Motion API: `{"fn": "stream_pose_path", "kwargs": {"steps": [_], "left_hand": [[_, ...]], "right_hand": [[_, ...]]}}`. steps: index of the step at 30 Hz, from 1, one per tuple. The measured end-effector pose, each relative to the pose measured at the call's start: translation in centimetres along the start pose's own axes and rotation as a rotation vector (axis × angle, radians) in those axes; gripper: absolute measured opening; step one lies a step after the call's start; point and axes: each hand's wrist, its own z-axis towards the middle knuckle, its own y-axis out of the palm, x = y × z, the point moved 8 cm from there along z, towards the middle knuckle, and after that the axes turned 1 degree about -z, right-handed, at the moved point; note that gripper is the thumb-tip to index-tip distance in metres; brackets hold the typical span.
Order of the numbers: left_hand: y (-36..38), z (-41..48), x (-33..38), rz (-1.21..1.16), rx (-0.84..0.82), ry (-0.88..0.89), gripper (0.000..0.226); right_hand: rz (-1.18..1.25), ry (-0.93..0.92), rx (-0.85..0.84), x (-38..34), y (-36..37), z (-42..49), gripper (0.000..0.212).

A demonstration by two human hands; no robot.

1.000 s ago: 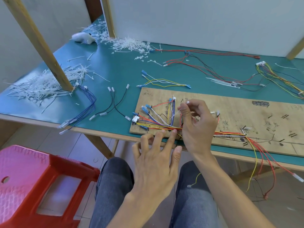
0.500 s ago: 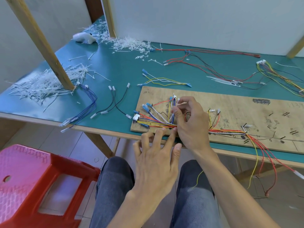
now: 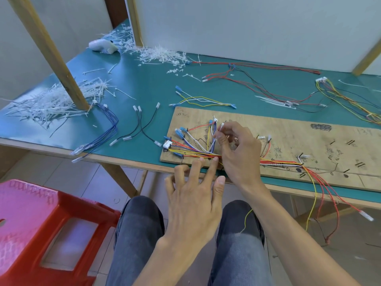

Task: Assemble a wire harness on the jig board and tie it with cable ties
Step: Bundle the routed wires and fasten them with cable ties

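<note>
**A:** Step in hand?

**B:** Tying, by my reading. The right hand (image 3: 237,153) is over the left part of the jig board (image 3: 288,145). Its grip is closed to a thumb-and-forefinger pinch on a thin white strip (image 3: 221,127) that stands up above the fanned wires. Most likely a cable tie tail, but it is too small to rule out a sleeved wire end.

**A:** Left hand?

**B:** The left hand (image 3: 193,195) is flat, fingers straight and spread, grip holding nothing. Two fingertips press the wire bundle (image 3: 198,155) down at the board's near edge, just beside the right hand.

**A:** Where does the harness sit?

**B:** On the board. Branches fan out from a white connector (image 3: 167,144) at the left end, the trunk runs right along the near edge, and the tails hang off the worktop (image 3: 156,83).

**A:** Next move?

**B:** My judgement: bring the strip round the trunk where the branches meet, feed it through its head and draw it snug while the left hand pins the wires. Spare ties lie in the loose heap (image 3: 51,104) at far left, well apart, so fetching one means a reach.
</note>
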Motion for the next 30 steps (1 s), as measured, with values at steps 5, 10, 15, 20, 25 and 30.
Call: {"fn": "stream_pose_path", "kwargs": {"steps": [5,10,15,20,25,30], "left_hand": [[0.2,-0.3,0.0,-0.017,0.004,-0.014,0.052],[0.6,-0.9,-0.5,-0.028,0.041,-0.027,0.052],[0.6,-1.2,-0.6,-0.003,0.07,-0.016,0.052],[0.5,-1.1,-0.6,0.005,0.089,-0.013,0.053],[0.5,-1.0,-0.9,-0.016,0.1,-0.001,0.051],[0.4,-0.7,-1.4,-0.032,0.1,0.036,0.048]], "right_hand": [[0.03,0.015,-0.066,0.4,0.7,0.0,0.004],[0.08,0.02,-0.027,0.4,0.4,0.1,0.004],[0.052,0.024,-0.049,0.6,0.7,0.1,0.005],[0.026,0.001,-0.08,0.2,0.9,0.0,0.004],[-0.012,-0.011,-0.108,-0.1,0.9,0.0,0.004],[-0.033,0.028,-0.138,0.1,0.9,0.0,0.003]]}}
